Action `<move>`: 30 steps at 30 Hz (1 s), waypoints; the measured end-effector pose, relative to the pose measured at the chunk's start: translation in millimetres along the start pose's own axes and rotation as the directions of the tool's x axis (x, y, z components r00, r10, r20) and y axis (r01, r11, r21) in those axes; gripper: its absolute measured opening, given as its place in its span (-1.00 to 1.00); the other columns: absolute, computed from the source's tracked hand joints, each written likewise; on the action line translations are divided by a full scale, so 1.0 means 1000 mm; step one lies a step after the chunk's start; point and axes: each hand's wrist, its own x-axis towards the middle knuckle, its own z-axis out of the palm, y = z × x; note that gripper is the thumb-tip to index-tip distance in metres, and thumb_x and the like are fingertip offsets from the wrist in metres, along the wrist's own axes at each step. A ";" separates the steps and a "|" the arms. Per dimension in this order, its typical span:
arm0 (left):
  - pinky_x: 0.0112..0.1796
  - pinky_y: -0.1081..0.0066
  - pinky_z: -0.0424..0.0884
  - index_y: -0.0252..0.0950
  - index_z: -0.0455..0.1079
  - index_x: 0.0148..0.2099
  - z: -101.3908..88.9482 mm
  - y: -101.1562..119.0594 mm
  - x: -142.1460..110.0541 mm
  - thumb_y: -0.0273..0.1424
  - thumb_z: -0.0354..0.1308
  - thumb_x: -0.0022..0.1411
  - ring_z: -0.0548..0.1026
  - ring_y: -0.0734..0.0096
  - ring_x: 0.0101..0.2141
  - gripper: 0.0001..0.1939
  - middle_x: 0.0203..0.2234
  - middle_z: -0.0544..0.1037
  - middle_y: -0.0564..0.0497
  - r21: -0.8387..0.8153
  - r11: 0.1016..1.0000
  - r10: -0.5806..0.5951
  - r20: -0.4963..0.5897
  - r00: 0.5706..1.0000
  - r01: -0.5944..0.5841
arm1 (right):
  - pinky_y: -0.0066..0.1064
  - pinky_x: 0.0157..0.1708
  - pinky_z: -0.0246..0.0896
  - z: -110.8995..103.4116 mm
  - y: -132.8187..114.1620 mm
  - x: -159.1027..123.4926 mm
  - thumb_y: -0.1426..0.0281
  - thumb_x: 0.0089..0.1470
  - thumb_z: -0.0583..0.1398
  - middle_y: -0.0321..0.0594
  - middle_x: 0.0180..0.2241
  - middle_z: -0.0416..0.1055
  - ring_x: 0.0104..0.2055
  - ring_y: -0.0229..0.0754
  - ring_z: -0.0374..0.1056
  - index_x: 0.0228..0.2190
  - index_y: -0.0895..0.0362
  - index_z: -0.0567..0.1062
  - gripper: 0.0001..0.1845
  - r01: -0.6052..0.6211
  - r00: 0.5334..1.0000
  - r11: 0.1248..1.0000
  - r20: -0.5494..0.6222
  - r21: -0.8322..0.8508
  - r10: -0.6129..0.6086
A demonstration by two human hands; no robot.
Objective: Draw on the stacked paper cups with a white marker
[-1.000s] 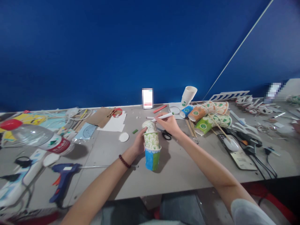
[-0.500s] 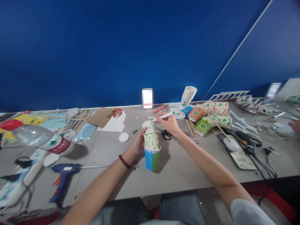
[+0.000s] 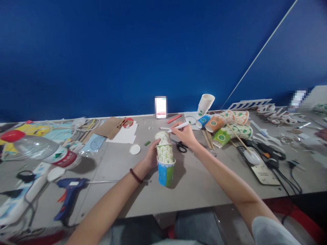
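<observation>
Beside the joined paper cups [image 3: 166, 154], at mid-table, lie black-handled scissors [image 3: 182, 147]. Left hand [image 3: 152, 153]: fingers curled against the cups' side. Right hand [image 3: 186, 135]: fingers pinching a white marker [image 3: 181, 126], tip near the far rim. Blue glue gun [image 3: 69, 193] and bottle [image 3: 46, 149] occupy the left. Surface: grey table [image 3: 201, 185]; blue wall [image 3: 122, 61] behind.

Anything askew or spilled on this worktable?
No spill shows. The white cup stack near the blue wall leans rightward in view, unlike the upright lit screen, though lens distortion may contribute.
</observation>
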 end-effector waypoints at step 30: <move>-0.31 0.29 0.46 -0.41 0.49 -0.18 -0.001 0.000 0.001 -0.15 0.12 0.21 0.54 0.24 -0.48 -0.61 -0.48 0.59 -0.14 -0.014 1.000 -0.014 0.018 1.000 0.014 | -0.35 -0.42 0.43 0.000 0.001 -0.001 0.39 -0.12 0.23 -0.21 -0.52 0.54 -0.38 -0.07 0.51 -0.58 0.09 0.45 -0.92 -0.039 0.999 0.999 -0.023 0.001 0.039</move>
